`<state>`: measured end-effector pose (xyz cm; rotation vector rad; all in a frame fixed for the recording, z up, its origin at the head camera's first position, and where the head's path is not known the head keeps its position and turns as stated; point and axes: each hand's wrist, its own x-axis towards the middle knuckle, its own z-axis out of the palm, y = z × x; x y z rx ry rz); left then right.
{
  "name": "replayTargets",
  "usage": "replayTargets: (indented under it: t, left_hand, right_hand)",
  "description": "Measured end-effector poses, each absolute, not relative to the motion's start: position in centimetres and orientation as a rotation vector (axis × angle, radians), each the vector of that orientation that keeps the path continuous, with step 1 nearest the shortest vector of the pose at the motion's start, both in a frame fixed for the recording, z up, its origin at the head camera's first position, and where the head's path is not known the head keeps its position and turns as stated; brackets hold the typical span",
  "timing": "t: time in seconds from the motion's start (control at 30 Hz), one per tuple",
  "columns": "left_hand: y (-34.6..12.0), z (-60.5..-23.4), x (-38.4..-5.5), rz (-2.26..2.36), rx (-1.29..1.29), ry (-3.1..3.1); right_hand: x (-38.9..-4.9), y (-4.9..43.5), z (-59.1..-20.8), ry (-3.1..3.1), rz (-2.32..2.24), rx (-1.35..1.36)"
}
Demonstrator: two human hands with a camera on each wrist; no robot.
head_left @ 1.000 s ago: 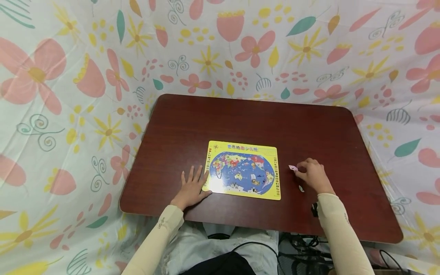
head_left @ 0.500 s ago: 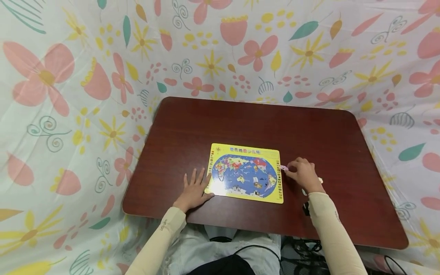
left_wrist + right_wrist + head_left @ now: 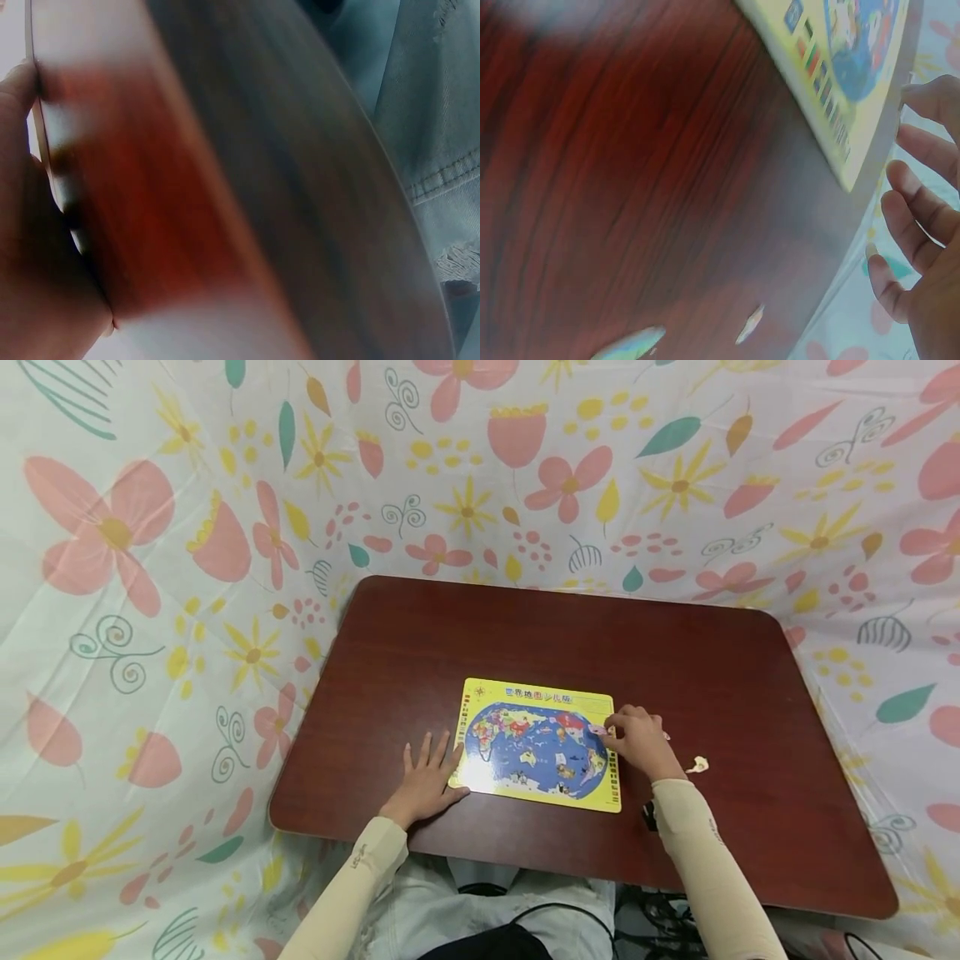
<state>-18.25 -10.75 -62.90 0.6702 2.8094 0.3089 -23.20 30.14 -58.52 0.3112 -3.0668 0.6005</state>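
Observation:
A yellow-bordered world map puzzle (image 3: pixel 540 802) lies flat on the table, its oval blue map printed with continents and animals. My left hand (image 3: pixel 426 781) rests beside it, fingers spread, with thumb and fingertips at its lower left edge. Over the right border, my right hand (image 3: pixel 637 742) pinches a small pink puzzle piece (image 3: pixel 597 729) between thumb and fingertips, overlapping the map's right side. In the right wrist view the fingers are curled near the puzzle's corner and the pinched piece is out of sight.
A cream loose piece (image 3: pixel 697 765) lies on the brown table (image 3: pixel 480 635) right of the right hand; another small piece (image 3: pixel 666 736) shows just behind that hand. Two loose pieces appear low in the right wrist view. Flowered cloth (image 3: pixel 465 468) stands around the table's back and sides.
My right hand has carried the pink piece leftward from the table onto the puzzle's right side, uncovering the cream piece. The left hand stays at the puzzle's edge; the head view shifts slightly.

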Motion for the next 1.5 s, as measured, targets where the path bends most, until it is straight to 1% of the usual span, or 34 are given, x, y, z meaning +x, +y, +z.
replayTargets:
  t: [0.13, 0.43, 1.0, 1.5]
  left_hand:
    - [-10.8, -63.0, -18.2, 0.311, 0.672, 2.827]
    - [-10.9, -63.1, -18.0, 0.342, 0.686, 2.839]
    - [-10.8, -63.3, -18.1, 0.332, 0.671, 2.832]
    - [-10.8, -63.2, -18.2, 0.316, 0.664, 2.825]
  right_hand:
    - [-23.7, 28.9, -58.8, -3.058, 0.565, 0.364]
    - [-24.7, 27.1, -58.8, -3.129, 0.535, 0.393]
    - [-25.1, 26.8, -60.2, -3.145, 0.395, 0.428]
    - [-24.7, 26.4, -60.6, -3.137, 0.489, 0.386]
